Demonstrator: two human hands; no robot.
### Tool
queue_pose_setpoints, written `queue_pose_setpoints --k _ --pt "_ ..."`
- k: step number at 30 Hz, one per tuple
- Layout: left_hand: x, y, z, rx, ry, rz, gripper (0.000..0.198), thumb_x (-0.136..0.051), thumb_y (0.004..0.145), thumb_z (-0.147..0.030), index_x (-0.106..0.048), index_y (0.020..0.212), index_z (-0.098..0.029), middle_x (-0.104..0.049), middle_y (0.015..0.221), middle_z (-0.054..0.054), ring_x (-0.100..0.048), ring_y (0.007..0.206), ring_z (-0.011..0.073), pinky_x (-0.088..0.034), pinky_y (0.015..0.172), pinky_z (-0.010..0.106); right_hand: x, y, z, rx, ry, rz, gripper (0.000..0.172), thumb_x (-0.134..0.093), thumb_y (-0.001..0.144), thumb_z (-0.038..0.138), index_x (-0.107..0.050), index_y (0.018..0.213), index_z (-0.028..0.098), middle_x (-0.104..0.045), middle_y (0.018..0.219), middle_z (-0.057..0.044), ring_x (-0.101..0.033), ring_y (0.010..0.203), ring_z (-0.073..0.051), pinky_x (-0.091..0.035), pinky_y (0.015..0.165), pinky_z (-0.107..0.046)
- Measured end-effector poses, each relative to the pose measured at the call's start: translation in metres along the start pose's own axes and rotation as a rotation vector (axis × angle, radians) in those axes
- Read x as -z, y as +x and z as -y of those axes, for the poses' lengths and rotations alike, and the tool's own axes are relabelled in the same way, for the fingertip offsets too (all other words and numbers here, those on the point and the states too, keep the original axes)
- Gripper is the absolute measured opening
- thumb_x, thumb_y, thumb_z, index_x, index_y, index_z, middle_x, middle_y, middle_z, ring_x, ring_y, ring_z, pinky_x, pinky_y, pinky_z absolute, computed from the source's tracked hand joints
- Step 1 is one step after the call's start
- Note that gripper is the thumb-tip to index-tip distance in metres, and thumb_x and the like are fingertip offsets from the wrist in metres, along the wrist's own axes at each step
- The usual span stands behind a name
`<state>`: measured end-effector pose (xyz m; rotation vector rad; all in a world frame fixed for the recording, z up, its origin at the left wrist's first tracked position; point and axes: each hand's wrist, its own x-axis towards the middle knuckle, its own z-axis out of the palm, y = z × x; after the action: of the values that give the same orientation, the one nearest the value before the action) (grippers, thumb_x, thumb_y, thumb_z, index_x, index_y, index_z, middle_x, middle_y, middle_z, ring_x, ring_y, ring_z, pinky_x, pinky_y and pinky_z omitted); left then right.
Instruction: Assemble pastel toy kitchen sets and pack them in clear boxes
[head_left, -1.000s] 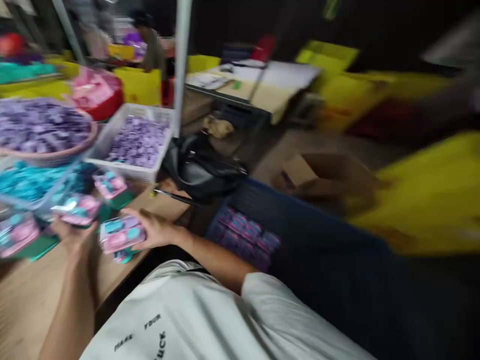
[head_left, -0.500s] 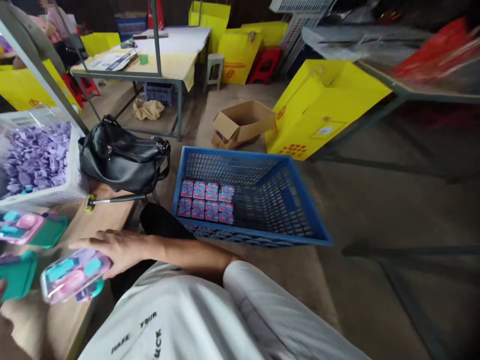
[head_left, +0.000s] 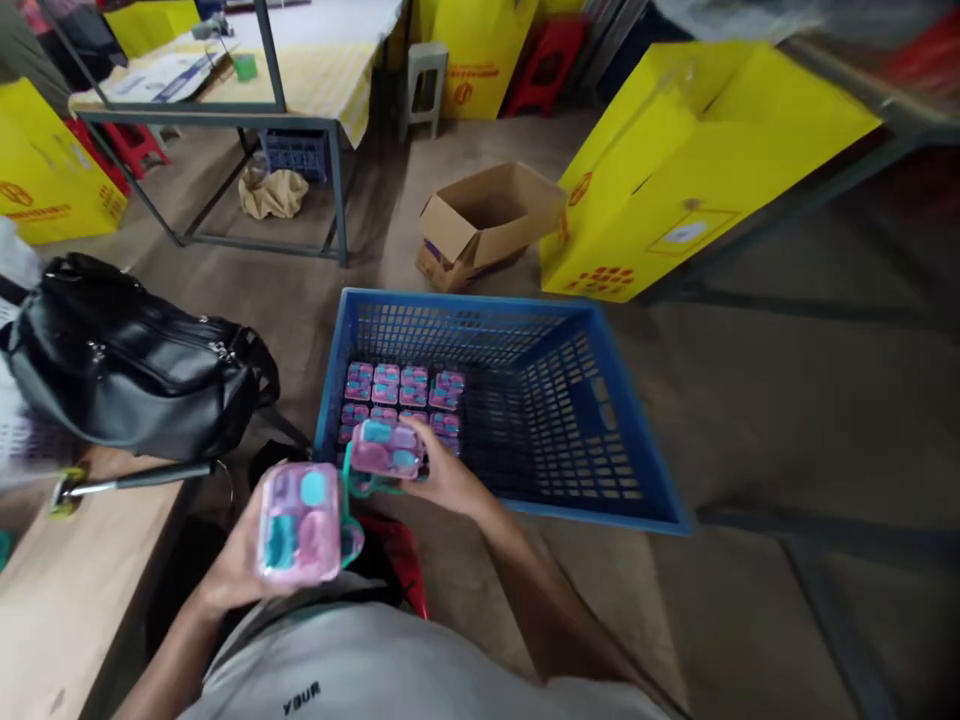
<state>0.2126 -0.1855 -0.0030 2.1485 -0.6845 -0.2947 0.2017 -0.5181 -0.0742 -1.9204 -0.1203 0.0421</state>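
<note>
My left hand (head_left: 229, 565) grips a clear pink-and-teal packaged set (head_left: 300, 520) held over my lap. My right hand (head_left: 444, 472) grips a second such packaged set (head_left: 385, 450) just above the near edge of a blue plastic crate (head_left: 570, 400) on the floor. Inside the crate, at its left side, lie several of the same pink packs (head_left: 397, 385) in neat rows. Both hands have fingers wrapped round their packs.
A black handbag (head_left: 127, 360) sits on the wooden table's (head_left: 67, 580) corner, beside a metal rod (head_left: 135, 480). An open cardboard box (head_left: 487, 220) and yellow cartons (head_left: 697, 160) stand beyond the crate. A metal-framed table (head_left: 247, 90) stands further back.
I turned from the table toward the floor. Both hands left the tabletop with a pack each; the right hand reached out over the blue crate.
</note>
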Motion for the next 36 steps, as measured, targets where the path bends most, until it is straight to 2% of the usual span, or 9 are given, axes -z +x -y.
queue_pose_setpoints --k 3,7,14,17,20,24,29,33,36 --pt "-0.039 0.068 0.028 -0.021 -0.141 0.065 0.111 -0.083 0.066 -0.058 -0.021 0.154 -0.03 -0.045 0.15 0.016 -0.052 0.133 0.0382 -0.048 0.108 0.059 0.01 0.03 -0.078 -0.173 0.033 -0.116 0.093 -0.078 0.068 0.026 -0.032 0.15 0.024 -0.046 0.151 -0.014 -0.05 0.137 -0.025 -0.037 0.116 -0.048" --pt "-0.082 0.134 0.083 -0.042 0.014 0.057 0.115 -0.091 0.057 -0.037 -0.028 0.152 -0.024 -0.045 0.147 0.017 -0.045 0.138 0.0389 -0.038 0.115 0.061 0.005 0.071 -0.159 -0.335 -0.069 -0.239 0.087 -0.077 0.062 0.028 -0.042 0.14 0.018 -0.051 0.144 -0.016 -0.05 0.135 -0.029 -0.038 0.114 -0.049" --pt "-0.112 0.214 0.153 -0.017 0.192 0.105 0.115 -0.089 0.056 -0.032 -0.028 0.152 -0.017 -0.045 0.144 0.019 -0.045 0.135 0.0363 -0.042 0.113 0.056 -0.015 0.112 -0.233 -0.459 -0.183 -0.342 0.058 -0.066 0.066 0.029 -0.054 0.121 0.02 -0.061 0.12 -0.01 -0.057 0.117 -0.03 -0.045 0.103 -0.05" --pt "-0.117 0.246 0.174 -0.005 0.228 0.062 0.116 -0.088 0.058 -0.03 -0.023 0.154 -0.021 -0.042 0.144 0.018 -0.043 0.136 0.0368 -0.043 0.111 0.057 -0.026 0.121 -0.266 -0.526 -0.227 -0.386 0.058 -0.065 0.068 0.031 -0.05 0.123 0.023 -0.059 0.121 -0.011 -0.056 0.116 -0.032 -0.047 0.101 -0.051" --pt "-0.123 0.272 0.19 -0.093 0.25 0.042 0.115 -0.086 0.059 -0.03 -0.021 0.153 -0.02 -0.04 0.145 0.02 -0.04 0.138 0.0385 -0.038 0.114 0.058 -0.039 0.128 -0.299 -0.589 -0.264 -0.416 0.059 -0.062 0.073 0.035 -0.044 0.128 0.024 -0.054 0.128 -0.015 -0.054 0.119 -0.032 -0.047 0.1 -0.051" --pt "-0.133 0.287 0.206 -0.247 0.283 -0.001 0.103 -0.081 0.068 -0.035 -0.023 0.153 -0.022 -0.039 0.148 0.02 -0.036 0.141 0.0379 -0.034 0.116 0.059 -0.055 0.135 -0.328 -0.625 -0.298 -0.401 0.066 -0.066 0.07 0.039 -0.042 0.129 0.022 -0.053 0.131 -0.014 -0.052 0.123 -0.032 -0.046 0.102 -0.054" --pt "-0.14 0.281 0.217 -0.215 0.321 0.116 0.083 -0.08 0.069 -0.032 -0.044 0.143 -0.029 -0.046 0.146 0.015 -0.036 0.143 0.0391 -0.038 0.112 0.057 -0.056 0.137 -0.34 -0.629 -0.315 -0.352 0.071 -0.069 0.067 0.042 -0.043 0.129 0.017 -0.059 0.125 -0.016 -0.059 0.117 -0.032 -0.052 0.096 -0.051" --pt "-0.143 0.275 0.22 -0.228 0.322 0.107 0.081 -0.081 0.071 -0.036 -0.045 0.143 -0.029 -0.047 0.146 0.016 -0.036 0.143 0.0388 -0.039 0.11 0.056 -0.028 0.151 -0.336 -0.557 -0.314 -0.305 0.069 -0.066 0.07 0.046 -0.045 0.13 0.018 -0.063 0.12 -0.012 -0.065 0.109 -0.029 -0.055 0.092 -0.048" --pt "-0.145 0.272 0.221 -0.239 0.329 0.098 0.079 -0.08 0.073 -0.038 -0.045 0.142 -0.029 -0.047 0.147 0.017 -0.036 0.143 0.0384 -0.039 0.111 0.055 0.004 0.197 -0.338 -0.456 -0.336 -0.277 0.073 -0.065 0.073 0.047 -0.042 0.135 0.017 -0.059 0.129 -0.013 -0.06 0.119 -0.028 -0.052 0.099 -0.048"
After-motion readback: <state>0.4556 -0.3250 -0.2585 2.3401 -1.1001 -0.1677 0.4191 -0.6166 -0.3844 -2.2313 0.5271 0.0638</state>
